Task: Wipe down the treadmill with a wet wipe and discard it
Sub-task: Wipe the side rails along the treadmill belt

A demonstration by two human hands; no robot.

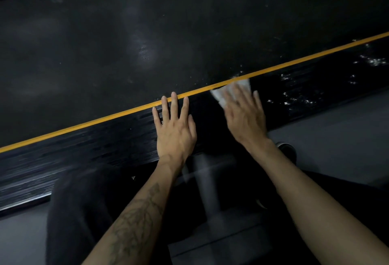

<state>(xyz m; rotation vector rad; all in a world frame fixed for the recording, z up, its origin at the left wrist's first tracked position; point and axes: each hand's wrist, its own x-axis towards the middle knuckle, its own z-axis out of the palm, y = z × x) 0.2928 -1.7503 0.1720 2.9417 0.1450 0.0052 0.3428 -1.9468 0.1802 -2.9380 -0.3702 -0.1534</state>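
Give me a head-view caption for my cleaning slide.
Right hand presses a wet wipe along the treadmill side rail; left hand rests flat.

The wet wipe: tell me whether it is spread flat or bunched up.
Roughly flat. The wet wipe lies pressed against the side rail under the right hand, whose straight fingers cover most of it; any folds underneath cannot be seen.

White, crumpled wet wipe point(229, 93), seemingly damp, on the black treadmill point(126, 54) side rail beside the orange stripe.

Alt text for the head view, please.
Right hand presses a white wet wipe flat on the treadmill's black side rail beside the yellow stripe. Left hand rests flat on the rail nearby.
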